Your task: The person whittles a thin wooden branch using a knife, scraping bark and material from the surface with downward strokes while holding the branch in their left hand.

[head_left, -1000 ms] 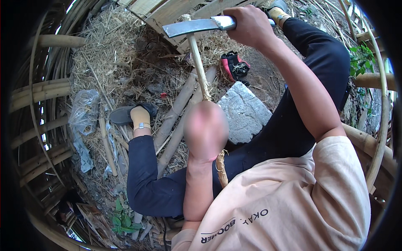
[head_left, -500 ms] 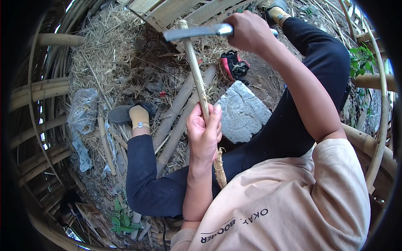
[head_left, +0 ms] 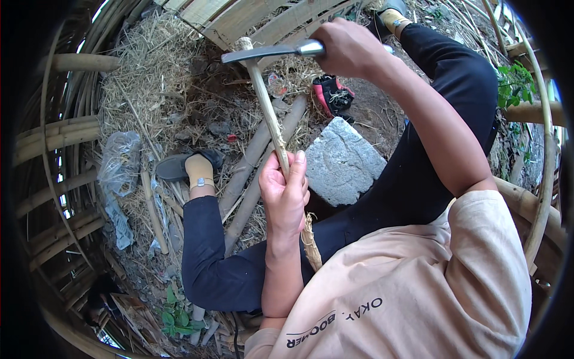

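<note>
My left hand (head_left: 283,194) is wrapped round a pale, peeled wooden stick (head_left: 265,102), thumb pointing up along it. The stick leans up and to the left. Its rough, frayed lower end (head_left: 310,245) comes out below the hand against my shirt. My right hand (head_left: 345,49) grips the handle of a long-bladed knife (head_left: 269,52), most of the handle hidden by the fingers. The grey metal blade lies across the stick just below its top end and seems to touch it. Beside my left hand stands a rough grey stone block (head_left: 347,161).
Beyond the stone lies a red and black item (head_left: 332,97). Two wooden poles (head_left: 263,152) lie on straw-strewn ground. A clear plastic bag (head_left: 119,161) is at left, and wooden slats (head_left: 239,21) stand at the far side. Bamboo rails (head_left: 57,134) enclose both sides.
The stick's upper end has tilted left and come down slightly, and my left hand has shifted a little left. The knife has moved left with the stick, staying near its top.
</note>
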A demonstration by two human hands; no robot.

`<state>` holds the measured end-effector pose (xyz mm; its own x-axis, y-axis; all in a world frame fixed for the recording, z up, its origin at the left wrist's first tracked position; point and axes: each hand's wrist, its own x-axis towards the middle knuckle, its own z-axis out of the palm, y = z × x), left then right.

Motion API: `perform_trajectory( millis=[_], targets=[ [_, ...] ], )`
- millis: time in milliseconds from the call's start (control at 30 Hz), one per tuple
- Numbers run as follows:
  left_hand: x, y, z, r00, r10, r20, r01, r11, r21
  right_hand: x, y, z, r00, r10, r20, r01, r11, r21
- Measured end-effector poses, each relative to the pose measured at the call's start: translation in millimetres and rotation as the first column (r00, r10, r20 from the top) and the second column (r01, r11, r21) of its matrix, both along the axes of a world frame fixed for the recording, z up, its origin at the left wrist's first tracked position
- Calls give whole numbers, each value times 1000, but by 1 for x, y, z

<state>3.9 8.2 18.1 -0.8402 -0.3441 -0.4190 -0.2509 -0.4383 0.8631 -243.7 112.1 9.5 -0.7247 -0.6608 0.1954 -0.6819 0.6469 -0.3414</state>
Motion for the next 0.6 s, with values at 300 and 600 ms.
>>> perform_trajectory(
  millis=[300, 600],
  targets=[
    [1, -8, 2, 999, -13, -33, 18, 987, 157, 2, 0, 2, 996, 82, 38, -80, 995, -56],
    [3, -10, 9, 999, -22, -41, 28, 988, 155, 4, -4, 3, 991, 132, 16, -130, 990, -61]
  ],
)
